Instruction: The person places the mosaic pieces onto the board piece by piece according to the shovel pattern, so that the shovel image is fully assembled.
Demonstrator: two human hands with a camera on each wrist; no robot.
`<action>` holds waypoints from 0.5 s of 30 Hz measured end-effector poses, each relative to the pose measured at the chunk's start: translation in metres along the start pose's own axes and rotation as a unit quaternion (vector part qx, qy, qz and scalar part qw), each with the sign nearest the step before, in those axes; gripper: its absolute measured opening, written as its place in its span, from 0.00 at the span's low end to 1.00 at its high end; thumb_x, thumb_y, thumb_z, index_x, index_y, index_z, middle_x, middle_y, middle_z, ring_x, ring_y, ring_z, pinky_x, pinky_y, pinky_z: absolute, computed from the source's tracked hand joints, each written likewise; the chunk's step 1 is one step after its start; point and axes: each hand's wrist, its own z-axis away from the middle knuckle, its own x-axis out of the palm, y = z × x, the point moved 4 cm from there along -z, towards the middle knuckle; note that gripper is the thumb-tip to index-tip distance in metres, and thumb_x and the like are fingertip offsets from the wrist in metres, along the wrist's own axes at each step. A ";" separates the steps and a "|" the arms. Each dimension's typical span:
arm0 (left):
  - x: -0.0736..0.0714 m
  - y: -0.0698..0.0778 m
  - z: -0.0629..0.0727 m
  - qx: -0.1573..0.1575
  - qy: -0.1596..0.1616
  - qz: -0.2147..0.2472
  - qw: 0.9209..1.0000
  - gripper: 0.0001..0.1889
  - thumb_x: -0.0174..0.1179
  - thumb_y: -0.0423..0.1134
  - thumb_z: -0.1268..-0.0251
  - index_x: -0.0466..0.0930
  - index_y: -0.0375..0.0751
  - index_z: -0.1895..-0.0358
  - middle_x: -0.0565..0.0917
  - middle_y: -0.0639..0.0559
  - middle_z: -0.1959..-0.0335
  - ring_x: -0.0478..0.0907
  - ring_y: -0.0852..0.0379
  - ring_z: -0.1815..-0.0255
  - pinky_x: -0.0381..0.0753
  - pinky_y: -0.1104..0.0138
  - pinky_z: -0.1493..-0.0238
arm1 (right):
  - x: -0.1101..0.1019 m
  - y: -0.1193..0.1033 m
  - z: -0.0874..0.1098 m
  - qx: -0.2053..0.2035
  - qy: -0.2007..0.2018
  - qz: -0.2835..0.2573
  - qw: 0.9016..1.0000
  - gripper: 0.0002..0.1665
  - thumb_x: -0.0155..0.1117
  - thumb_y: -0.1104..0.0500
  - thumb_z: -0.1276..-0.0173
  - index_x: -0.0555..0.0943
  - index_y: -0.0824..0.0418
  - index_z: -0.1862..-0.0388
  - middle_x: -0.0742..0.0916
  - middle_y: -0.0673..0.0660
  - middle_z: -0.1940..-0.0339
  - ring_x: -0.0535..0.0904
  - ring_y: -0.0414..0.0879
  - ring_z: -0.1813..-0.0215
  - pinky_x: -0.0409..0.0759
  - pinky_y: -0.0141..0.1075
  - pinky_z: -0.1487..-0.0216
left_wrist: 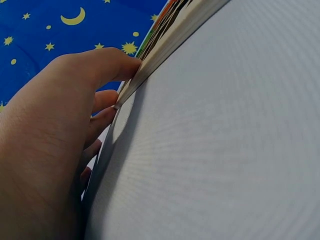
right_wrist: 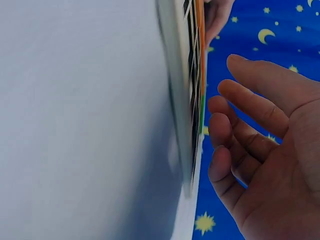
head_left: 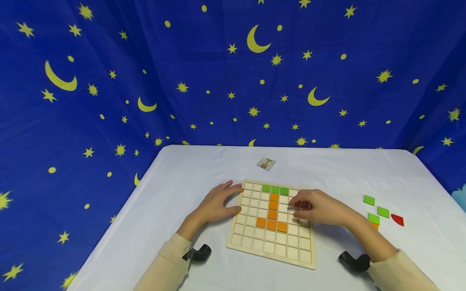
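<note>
A square wooden grid board [head_left: 269, 247] lies on the table, slightly turned. Three green tiles [head_left: 275, 190] form a row near its far edge. Below them, several orange tiles [head_left: 272, 205] make a column with a short row at its foot. My left hand [head_left: 217, 205] touches the board's left edge with its thumb and fingers, which the left wrist view also shows. Over the right part of the board hovers my right hand [head_left: 320, 208]. Its fingers [right_wrist: 252, 100] are loosely bent, with a gap between thumb and forefinger and nothing visible in it.
Loose green tiles [head_left: 369, 200], a partly covered orange tile [head_left: 375, 226] and a red piece with a curved side [head_left: 398, 220] lie right of the board. A small pattern card [head_left: 266, 163] lies behind it. A blue starry curtain [head_left: 218, 72] hangs beyond the white table [head_left: 204, 161].
</note>
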 end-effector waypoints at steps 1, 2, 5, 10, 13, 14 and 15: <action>0.000 0.000 0.000 -0.001 0.000 0.002 1.000 0.32 0.58 0.62 0.39 0.69 0.58 0.32 0.63 0.65 0.29 0.49 0.56 0.25 0.49 0.51 0.29 | -0.001 0.003 0.003 0.002 0.001 0.000 1.000 0.17 0.67 0.49 0.35 0.83 0.53 0.50 0.83 0.43 0.60 0.76 0.39 0.65 0.77 0.32 0.66; 0.001 0.000 0.001 -0.003 0.001 0.001 1.000 0.32 0.58 0.62 0.40 0.69 0.58 0.31 0.63 0.65 0.29 0.49 0.56 0.25 0.49 0.51 0.29 | -0.002 0.005 0.005 0.003 0.003 0.001 1.000 0.17 0.68 0.49 0.35 0.83 0.53 0.50 0.82 0.43 0.61 0.76 0.39 0.66 0.77 0.32 0.67; 0.002 -0.001 0.001 -0.006 -0.001 0.001 1.000 0.33 0.57 0.63 0.39 0.68 0.59 0.31 0.62 0.66 0.29 0.48 0.56 0.25 0.49 0.51 0.29 | -0.007 0.011 0.013 0.011 0.009 0.003 1.000 0.16 0.68 0.52 0.36 0.83 0.54 0.50 0.82 0.42 0.64 0.76 0.40 0.67 0.77 0.32 0.68; 0.002 -0.002 0.001 -0.008 -0.002 -0.003 1.000 0.33 0.57 0.63 0.39 0.68 0.60 0.31 0.62 0.66 0.28 0.48 0.56 0.25 0.48 0.53 0.29 | -0.016 0.019 0.025 0.021 0.025 0.012 0.999 0.16 0.69 0.54 0.36 0.83 0.55 0.50 0.83 0.41 0.64 0.75 0.40 0.66 0.76 0.31 0.68; 0.001 -0.002 0.001 -0.010 -0.002 -0.004 1.000 0.32 0.57 0.62 0.39 0.68 0.60 0.31 0.62 0.66 0.28 0.48 0.56 0.25 0.48 0.54 0.29 | -0.023 0.023 0.032 0.032 0.036 0.017 0.999 0.16 0.68 0.52 0.36 0.83 0.54 0.50 0.82 0.42 0.64 0.75 0.40 0.66 0.76 0.31 0.69; 0.001 -0.002 0.001 -0.011 -0.002 -0.004 1.000 0.32 0.57 0.62 0.39 0.68 0.60 0.31 0.62 0.66 0.28 0.48 0.57 0.25 0.48 0.54 0.29 | -0.025 0.026 0.034 0.040 0.039 0.021 0.998 0.17 0.69 0.50 0.36 0.83 0.53 0.50 0.82 0.42 0.65 0.75 0.40 0.67 0.76 0.31 0.69; 0.001 -0.002 0.001 -0.012 -0.003 -0.004 1.000 0.32 0.57 0.62 0.39 0.68 0.61 0.31 0.62 0.66 0.28 0.48 0.57 0.25 0.47 0.54 0.29 | -0.028 0.027 0.036 0.050 0.040 0.023 0.998 0.18 0.69 0.49 0.37 0.83 0.53 0.50 0.82 0.42 0.65 0.75 0.40 0.67 0.76 0.31 0.70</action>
